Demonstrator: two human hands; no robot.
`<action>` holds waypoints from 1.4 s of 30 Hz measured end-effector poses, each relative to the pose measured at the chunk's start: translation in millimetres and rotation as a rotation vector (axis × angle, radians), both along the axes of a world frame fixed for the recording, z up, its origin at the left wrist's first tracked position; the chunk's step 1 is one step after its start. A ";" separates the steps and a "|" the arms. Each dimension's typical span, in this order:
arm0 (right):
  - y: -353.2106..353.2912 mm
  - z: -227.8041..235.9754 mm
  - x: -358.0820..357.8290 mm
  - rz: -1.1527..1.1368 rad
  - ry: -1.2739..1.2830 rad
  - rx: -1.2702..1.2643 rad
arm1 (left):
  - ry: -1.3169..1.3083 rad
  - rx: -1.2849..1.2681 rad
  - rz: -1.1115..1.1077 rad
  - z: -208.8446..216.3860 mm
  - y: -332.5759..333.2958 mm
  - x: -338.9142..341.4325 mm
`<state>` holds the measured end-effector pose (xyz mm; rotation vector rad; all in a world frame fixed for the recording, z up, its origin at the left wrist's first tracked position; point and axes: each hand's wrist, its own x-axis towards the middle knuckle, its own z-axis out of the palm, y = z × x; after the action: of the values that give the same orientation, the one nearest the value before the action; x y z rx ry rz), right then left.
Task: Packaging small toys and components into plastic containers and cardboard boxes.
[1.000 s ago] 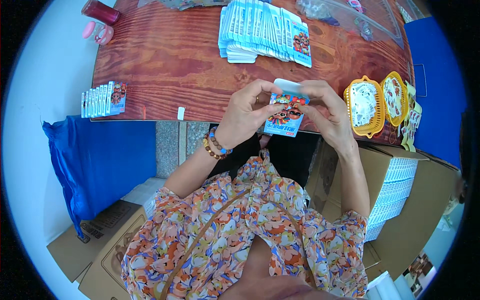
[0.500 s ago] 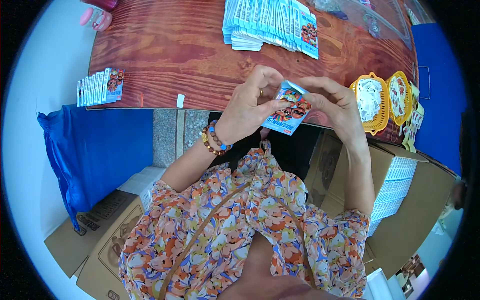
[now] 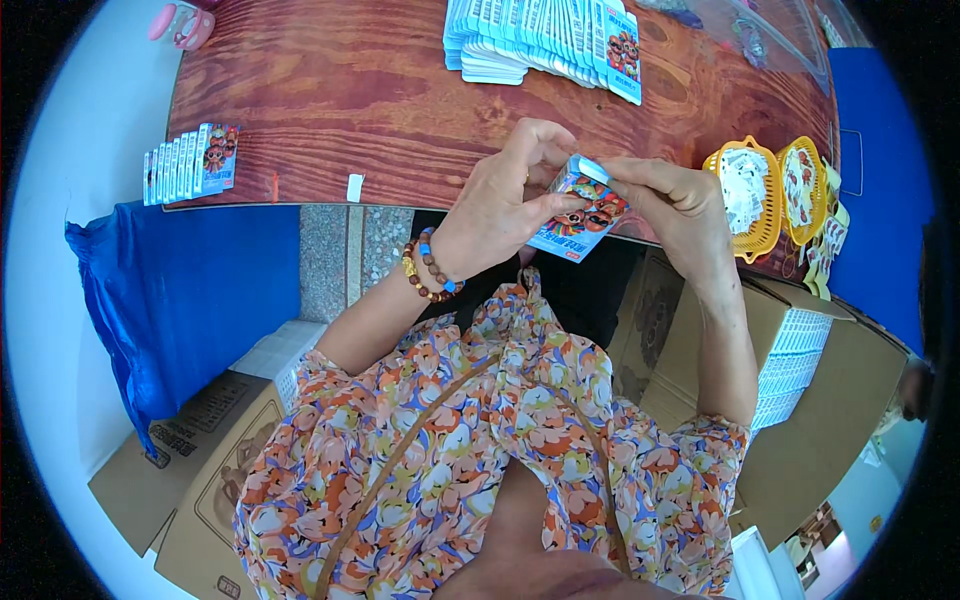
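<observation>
A small blue card box (image 3: 585, 222) with cartoon figures on its front is held over the table's near edge. My left hand (image 3: 500, 200) grips it from the left, thumb across the front and fingers behind. At its upper right corner my right hand (image 3: 672, 195) has thumb and forefinger closed together, touching the box by the pale end flap (image 3: 590, 170). That flap looks folded over the top; whether it is tucked in I cannot tell. The fingers behind the box are hidden.
Flat blue cartons (image 3: 540, 45) lie fanned at the far middle. A row of filled-out boxes (image 3: 190, 165) stands at the left edge. Yellow baskets (image 3: 757, 240) with small paper pieces sit at the right, above an open cardboard box (image 3: 840, 400). A white scrap (image 3: 355, 187) lies near the front edge.
The box's top end, more open before, now appears folded down. My right fingers have drawn together at its corner. The whole view has shifted slightly.
</observation>
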<state>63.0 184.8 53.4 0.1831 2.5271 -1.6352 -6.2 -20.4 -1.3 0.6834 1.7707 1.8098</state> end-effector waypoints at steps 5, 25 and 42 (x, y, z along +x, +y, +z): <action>-2.8 9.4 0.8 0.137 0.129 0.294 | -0.062 -0.018 0.046 -2.9 1.4 2.3; 9.4 -1.4 -3.3 0.207 0.155 0.033 | 0.219 0.019 0.059 -15.2 -2.5 -6.4; -40.0 -5.3 -65.5 0.121 0.150 -0.019 | 0.648 -0.258 0.410 26.7 -75.6 -41.2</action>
<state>-2.5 144.8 48.1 -0.0960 2.5712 -1.6838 -47.4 -96.0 25.3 0.9198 2.6828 1.6562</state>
